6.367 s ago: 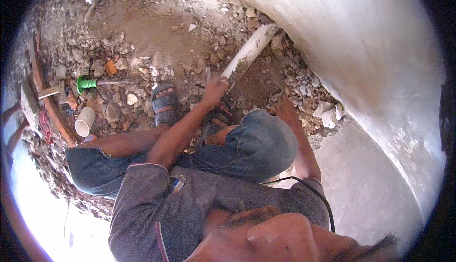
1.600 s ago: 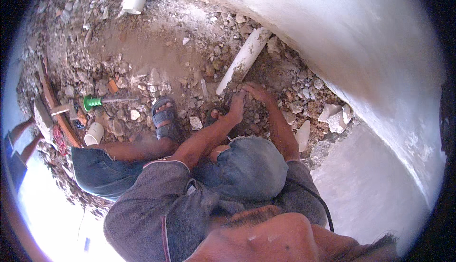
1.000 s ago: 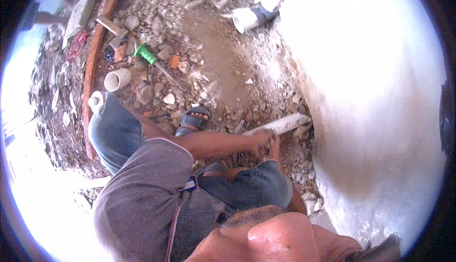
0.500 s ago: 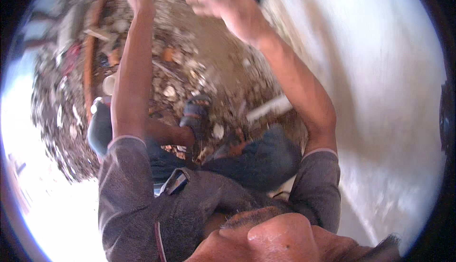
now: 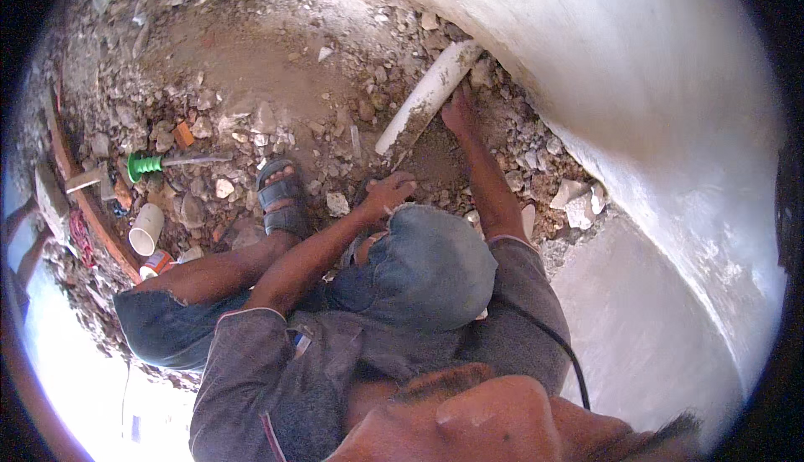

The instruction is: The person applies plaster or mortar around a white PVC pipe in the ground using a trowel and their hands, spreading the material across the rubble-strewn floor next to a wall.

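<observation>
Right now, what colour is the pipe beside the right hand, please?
The pipe is white with brown dirt, clearest in the head view.

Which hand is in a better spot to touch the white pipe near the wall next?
Probably the right hand: it is beside the white pipe, close to its end by the wall, though contact is hard to tell. The left hand is farther back, by the denim-covered knee, apart from the pipe.
</observation>
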`<state>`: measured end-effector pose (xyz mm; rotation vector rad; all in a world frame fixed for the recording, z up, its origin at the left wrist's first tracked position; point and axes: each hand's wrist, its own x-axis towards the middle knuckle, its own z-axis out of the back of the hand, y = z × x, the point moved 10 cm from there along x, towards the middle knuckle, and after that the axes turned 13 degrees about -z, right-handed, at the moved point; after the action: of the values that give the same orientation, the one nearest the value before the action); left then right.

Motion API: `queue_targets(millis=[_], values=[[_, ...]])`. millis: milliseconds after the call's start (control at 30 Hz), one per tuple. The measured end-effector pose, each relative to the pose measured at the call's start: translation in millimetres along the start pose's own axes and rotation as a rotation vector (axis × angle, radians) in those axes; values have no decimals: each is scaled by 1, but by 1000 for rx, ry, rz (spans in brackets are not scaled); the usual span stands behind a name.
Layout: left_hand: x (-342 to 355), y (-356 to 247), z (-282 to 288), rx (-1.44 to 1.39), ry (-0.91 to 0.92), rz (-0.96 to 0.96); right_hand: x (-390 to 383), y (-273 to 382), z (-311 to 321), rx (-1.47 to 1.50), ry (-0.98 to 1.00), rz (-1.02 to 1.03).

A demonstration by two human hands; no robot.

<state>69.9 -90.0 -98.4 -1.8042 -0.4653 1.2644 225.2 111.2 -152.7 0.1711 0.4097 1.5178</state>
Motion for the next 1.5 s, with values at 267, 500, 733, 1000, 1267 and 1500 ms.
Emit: queue_targets(millis=[267, 500, 733, 1000, 1267, 1500], values=[[27, 6, 58, -209, -238, -2, -70, -63, -87, -198, 830, -116], [53, -34, 147, 273, -434, -197, -44, 11, -70, -335, 580, -2], [63, -8, 32, -355, -89, 29, -29, -40, -58, 49, 347, -105], [36, 55, -29, -708, -421, 411, -79, -1, -71, -99, 790, -256], [46, 57, -44, -763, -417, 494, -105, -11, -77, -63, 1019, -316], [78, 71, -96, -932, -214, 403, -169, -52, -56, 737, 715, -646]])
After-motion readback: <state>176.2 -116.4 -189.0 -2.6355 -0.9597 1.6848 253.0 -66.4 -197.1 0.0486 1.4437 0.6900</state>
